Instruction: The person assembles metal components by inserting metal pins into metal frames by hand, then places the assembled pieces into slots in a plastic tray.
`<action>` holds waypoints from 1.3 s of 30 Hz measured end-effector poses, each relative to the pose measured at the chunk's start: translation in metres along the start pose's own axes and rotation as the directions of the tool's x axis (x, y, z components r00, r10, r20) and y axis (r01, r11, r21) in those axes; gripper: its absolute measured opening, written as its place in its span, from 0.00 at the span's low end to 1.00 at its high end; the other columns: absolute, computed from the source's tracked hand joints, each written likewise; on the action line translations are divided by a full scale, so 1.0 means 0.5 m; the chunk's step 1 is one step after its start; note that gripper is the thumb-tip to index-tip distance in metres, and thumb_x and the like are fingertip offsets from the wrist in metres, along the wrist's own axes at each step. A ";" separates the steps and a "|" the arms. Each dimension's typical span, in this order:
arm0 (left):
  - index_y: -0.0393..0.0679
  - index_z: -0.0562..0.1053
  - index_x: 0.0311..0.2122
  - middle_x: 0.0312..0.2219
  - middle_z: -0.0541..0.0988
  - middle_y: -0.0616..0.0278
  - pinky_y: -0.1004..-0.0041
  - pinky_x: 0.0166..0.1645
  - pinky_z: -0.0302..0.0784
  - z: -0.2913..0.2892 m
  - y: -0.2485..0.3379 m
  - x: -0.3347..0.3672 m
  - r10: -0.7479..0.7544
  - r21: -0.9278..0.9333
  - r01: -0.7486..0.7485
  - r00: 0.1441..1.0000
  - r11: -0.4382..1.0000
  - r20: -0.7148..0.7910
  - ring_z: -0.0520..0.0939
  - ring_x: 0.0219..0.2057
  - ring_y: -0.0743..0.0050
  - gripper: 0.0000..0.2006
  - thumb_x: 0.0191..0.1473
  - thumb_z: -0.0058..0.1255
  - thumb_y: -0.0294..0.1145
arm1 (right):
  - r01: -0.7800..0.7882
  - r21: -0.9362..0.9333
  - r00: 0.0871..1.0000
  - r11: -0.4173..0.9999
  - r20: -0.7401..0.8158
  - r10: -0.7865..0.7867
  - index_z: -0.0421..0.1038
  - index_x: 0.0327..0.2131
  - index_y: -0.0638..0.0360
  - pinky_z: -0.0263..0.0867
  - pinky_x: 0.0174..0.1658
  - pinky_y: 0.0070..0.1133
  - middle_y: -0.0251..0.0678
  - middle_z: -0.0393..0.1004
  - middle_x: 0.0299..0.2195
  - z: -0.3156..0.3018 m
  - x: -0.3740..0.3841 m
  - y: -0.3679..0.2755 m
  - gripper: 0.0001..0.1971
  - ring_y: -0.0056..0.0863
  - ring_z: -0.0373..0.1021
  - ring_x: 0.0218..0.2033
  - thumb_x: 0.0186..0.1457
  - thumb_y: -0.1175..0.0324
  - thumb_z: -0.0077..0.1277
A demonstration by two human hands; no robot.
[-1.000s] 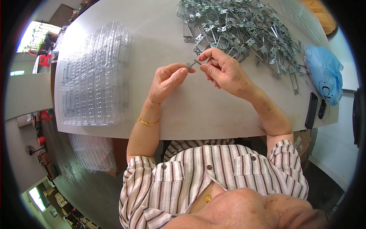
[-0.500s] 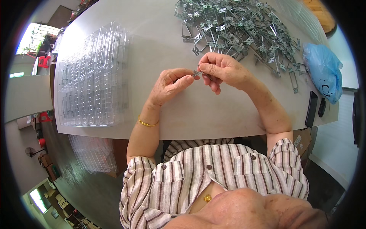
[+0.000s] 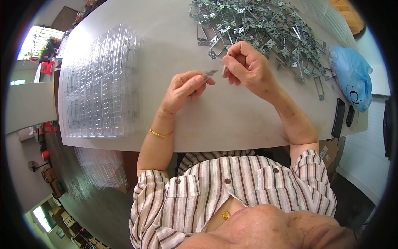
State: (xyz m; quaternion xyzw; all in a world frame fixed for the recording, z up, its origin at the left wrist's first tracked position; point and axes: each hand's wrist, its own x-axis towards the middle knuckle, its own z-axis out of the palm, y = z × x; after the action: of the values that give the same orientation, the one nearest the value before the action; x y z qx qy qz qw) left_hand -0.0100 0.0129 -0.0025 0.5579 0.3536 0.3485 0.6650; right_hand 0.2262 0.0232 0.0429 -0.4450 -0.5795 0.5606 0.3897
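Observation:
Thumb and fingers of my left hand [image 3: 183, 90] pinch a small metal bracket [image 3: 212, 73], its end sticking out past the fingertips. My right hand [image 3: 252, 71] is a short gap to the right of it, thumb and fingers closed together; whatever lies between them is too small or hidden to make out. Beyond my right hand lies a tangled heap of grey metal brackets [image 3: 265, 29] with flat drilled plates and thin rods.
Clear plastic trays [image 3: 101, 89] are stacked on the table's left, with more trays [image 3: 101, 164] lower down beside it. At the right are a blue plastic bag [image 3: 351, 76], a black phone-like slab [image 3: 338, 118] and a small black object [image 3: 350, 116].
My hands have come apart. The right one has lifted away from the bracket, up and to the right, while the left keeps hold of it, now at a slightly different tilt.

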 end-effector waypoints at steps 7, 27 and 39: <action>0.31 0.77 0.42 0.18 0.71 0.64 0.80 0.23 0.60 -0.005 -0.006 0.005 -0.016 -0.174 0.011 1.000 0.985 -0.027 0.66 0.17 0.81 0.28 0.66 0.40 0.52 | 0.402 0.051 0.916 0.914 -0.025 -0.401 0.67 0.39 0.60 0.72 0.30 0.15 0.31 0.76 0.32 0.025 -0.001 0.032 0.06 0.16 0.76 0.28 0.62 0.74 0.54; 0.37 0.78 0.43 0.22 0.73 0.72 0.82 0.28 0.64 0.010 -0.002 0.003 0.036 0.011 -0.036 0.998 0.999 -0.057 0.68 0.23 0.88 0.18 0.63 0.53 0.44 | 0.347 -0.320 0.933 0.882 0.026 -0.358 0.67 0.32 0.60 0.66 0.23 0.22 0.34 0.74 0.20 0.039 -0.009 0.056 0.07 0.24 0.71 0.19 0.61 0.70 0.53; 0.37 0.76 0.45 0.25 0.72 0.74 0.83 0.30 0.66 0.024 -0.007 0.006 0.238 0.411 -0.120 0.939 0.904 -0.249 0.69 0.26 0.88 0.15 0.56 0.63 0.34 | 0.131 0.048 0.991 0.990 0.007 -0.132 0.70 0.35 0.59 0.64 0.25 0.14 0.25 0.71 0.22 0.019 0.001 0.033 0.07 0.11 0.67 0.21 0.66 0.67 0.50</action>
State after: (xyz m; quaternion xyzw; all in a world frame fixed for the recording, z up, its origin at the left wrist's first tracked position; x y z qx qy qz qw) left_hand 0.0019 0.0092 -0.0048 0.6515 0.4569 0.4103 0.4456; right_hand 0.2181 0.0202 0.0260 -0.3936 -0.5962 0.5496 0.4331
